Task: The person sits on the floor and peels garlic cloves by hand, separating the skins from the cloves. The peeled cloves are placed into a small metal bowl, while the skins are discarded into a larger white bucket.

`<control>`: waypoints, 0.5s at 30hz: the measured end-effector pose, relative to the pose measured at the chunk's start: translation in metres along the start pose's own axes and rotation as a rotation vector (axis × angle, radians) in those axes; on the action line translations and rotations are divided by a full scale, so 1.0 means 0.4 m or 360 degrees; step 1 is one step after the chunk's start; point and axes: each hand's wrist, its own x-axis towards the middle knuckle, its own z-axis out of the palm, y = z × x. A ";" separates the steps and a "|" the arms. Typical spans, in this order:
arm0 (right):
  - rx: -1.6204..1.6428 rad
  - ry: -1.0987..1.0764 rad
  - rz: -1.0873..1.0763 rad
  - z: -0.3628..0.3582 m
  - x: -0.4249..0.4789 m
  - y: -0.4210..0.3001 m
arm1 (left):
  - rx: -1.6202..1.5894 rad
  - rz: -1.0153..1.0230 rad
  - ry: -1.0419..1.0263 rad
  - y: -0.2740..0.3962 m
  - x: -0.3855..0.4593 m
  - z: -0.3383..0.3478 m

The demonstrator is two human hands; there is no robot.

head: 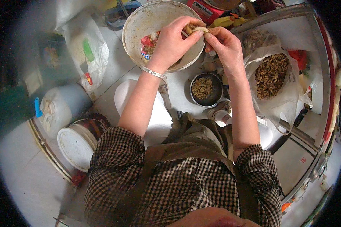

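Both my hands are raised over the right rim of a large whitish bin (142, 17) that holds colourful wrappers and brown scraps. Between the fingertips of my left hand (179, 37) and my right hand (226, 45) is a small pale, curved piece (201, 29), perhaps a pupa or a grub. More brown pieces show in the fingers of my left hand. Below the hands, a dark round metal bowl (215, 95) on the floor holds a pile of small yellowish-brown pieces (202, 88). To its right, an open clear plastic bag (278, 106) contains many brown ones (268, 76).
A metal-framed rack (319, 85) curves along the right. At the left lie a white plastic bag (98, 54), a translucent jug (62, 105) with a blue spout and a white-lidded bucket (75, 146). A red box (206, 11) stands behind the bin. My knees flank the bowl.
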 end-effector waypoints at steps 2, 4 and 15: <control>-0.0019 -0.0029 -0.0022 -0.005 0.002 0.000 | -0.0034 -0.0074 -0.0019 0.004 -0.001 -0.001; -0.0064 -0.0060 -0.0037 -0.010 0.005 -0.006 | -0.0081 -0.0126 -0.0034 0.004 -0.002 0.001; 0.0385 0.0058 0.0039 -0.014 0.006 -0.004 | -0.1014 -0.0754 -0.0084 0.011 0.004 0.008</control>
